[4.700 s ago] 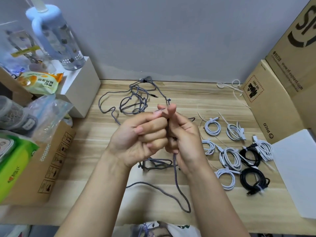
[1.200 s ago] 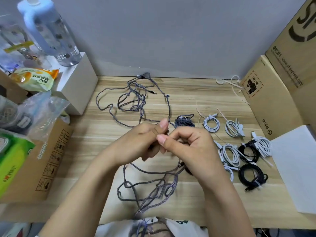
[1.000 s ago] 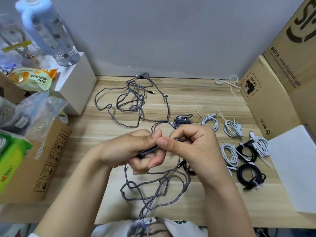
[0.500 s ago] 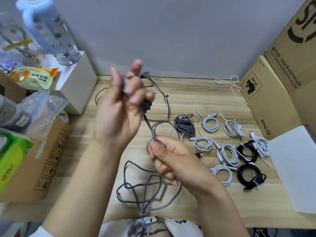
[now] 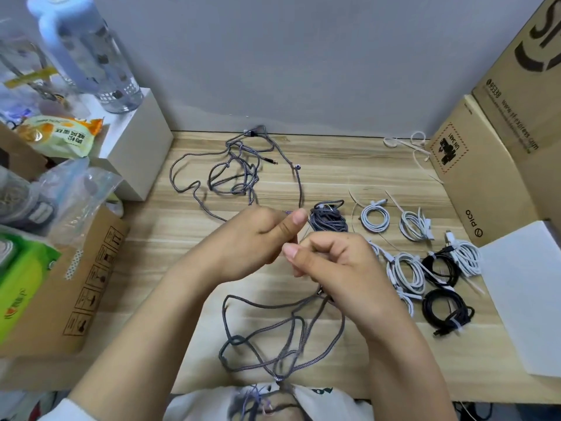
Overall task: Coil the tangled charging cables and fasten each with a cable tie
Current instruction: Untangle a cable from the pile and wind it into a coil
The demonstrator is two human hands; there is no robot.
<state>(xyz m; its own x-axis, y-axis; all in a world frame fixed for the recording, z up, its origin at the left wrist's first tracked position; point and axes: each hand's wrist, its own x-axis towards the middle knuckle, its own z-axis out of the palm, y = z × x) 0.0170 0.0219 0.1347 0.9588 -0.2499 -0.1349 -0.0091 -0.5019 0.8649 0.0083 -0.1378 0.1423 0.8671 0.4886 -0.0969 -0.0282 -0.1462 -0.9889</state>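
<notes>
My left hand [image 5: 258,241] and my right hand [image 5: 337,268] meet above the middle of the wooden table [image 5: 349,165], both curled round a grey braided cable [image 5: 273,332]. The cable's loose loops lie on the table below my hands and run down off the near edge. A second tangled grey cable [image 5: 239,174] lies at the back of the table. A coiled grey cable [image 5: 329,220] sits just behind my right hand. Loose white cable ties [image 5: 406,144] lie at the back right.
Several coiled white cables [image 5: 376,218] and two coiled black cables [image 5: 446,311] lie at the right. Cardboard boxes [image 5: 485,165] and a white sheet [image 5: 528,299] stand on the right. A white box [image 5: 136,147] with a water bottle [image 5: 88,53], snack bags and a carton [image 5: 69,290] crowd the left.
My left hand, raised high with the cable half a second ago, has come back down to meet my right hand. The loose loops on the table have shifted.
</notes>
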